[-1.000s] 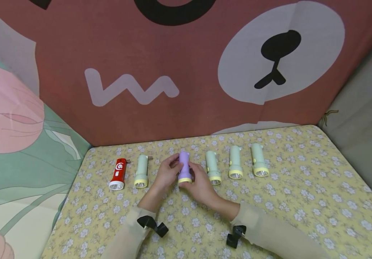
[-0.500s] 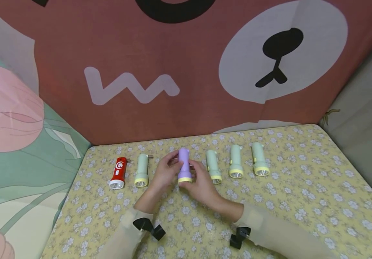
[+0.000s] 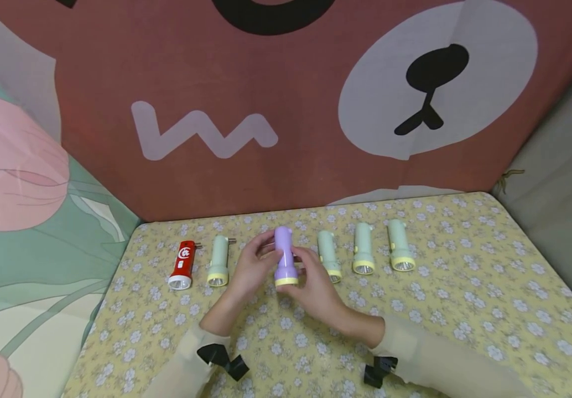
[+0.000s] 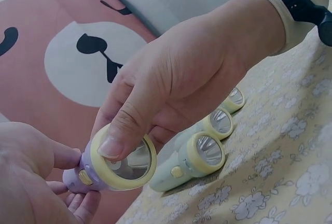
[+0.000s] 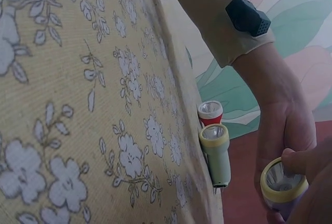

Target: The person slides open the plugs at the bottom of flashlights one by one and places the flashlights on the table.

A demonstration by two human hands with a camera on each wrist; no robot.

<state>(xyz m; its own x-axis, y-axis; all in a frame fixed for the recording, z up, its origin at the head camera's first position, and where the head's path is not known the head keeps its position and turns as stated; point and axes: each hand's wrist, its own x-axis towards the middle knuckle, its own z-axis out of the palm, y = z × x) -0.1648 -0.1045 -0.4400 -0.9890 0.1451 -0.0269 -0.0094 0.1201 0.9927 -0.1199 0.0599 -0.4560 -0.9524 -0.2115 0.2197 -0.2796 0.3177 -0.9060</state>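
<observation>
**Head view: purple torch held between both hands, lens end toward you**

Head view, left to right: a red torch (image 3: 182, 267) lies at the far left of the row on the floral tablecloth (image 3: 465, 309), with a pale green torch (image 3: 218, 261) just beside it. Your left hand (image 3: 252, 266) comes next; its fingers curl round the far, tail end of the purple torch (image 3: 284, 256). Your right hand (image 3: 316, 287) grips the near end, thumb pressed on the yellow lens ring (image 4: 123, 157). The purple torch is raised just above the cloth, its long axis running far to near, lens toward you. Both hands are on it. Three green torches (image 3: 363, 255) lie to the right.
</observation>
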